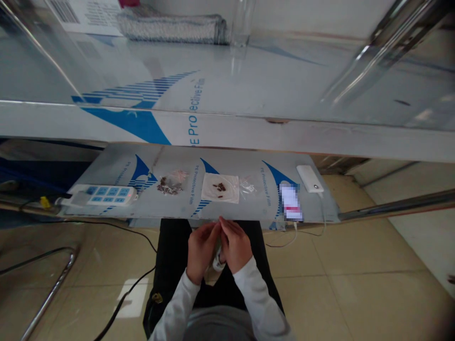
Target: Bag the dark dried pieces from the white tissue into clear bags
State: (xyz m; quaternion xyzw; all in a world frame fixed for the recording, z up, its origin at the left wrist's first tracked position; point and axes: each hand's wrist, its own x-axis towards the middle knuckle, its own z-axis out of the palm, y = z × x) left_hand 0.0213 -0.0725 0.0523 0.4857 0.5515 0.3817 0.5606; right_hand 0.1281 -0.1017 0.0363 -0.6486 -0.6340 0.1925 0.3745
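Observation:
My left hand (pixel 202 248) and my right hand (pixel 237 246) meet in front of the low shelf's front edge, above my lap. The fingers of both are bent and pinched together at the tips. Whatever lies between them is too small or too hidden to make out. Just beyond the fingertips, a white square sheet (pixel 207 194) rests on the shelf with several small dark brown pieces (pixel 219 188) on it. To its left lies a clear plastic bag (pixel 181 176) beside more brown pieces (pixel 164 186). A crumpled clear wrapper (pixel 248 186) touches or nearly touches the sheet's right side.
A white power strip (pixel 111 195) sits at the shelf's left. At the right are a phone (pixel 290 202) and a white power bank (pixel 310 178) with cables. A higher film-covered tabletop (pixel 249 90) overhangs behind, bearing a rolled grey cloth (pixel 174 27). Metal legs flank both sides.

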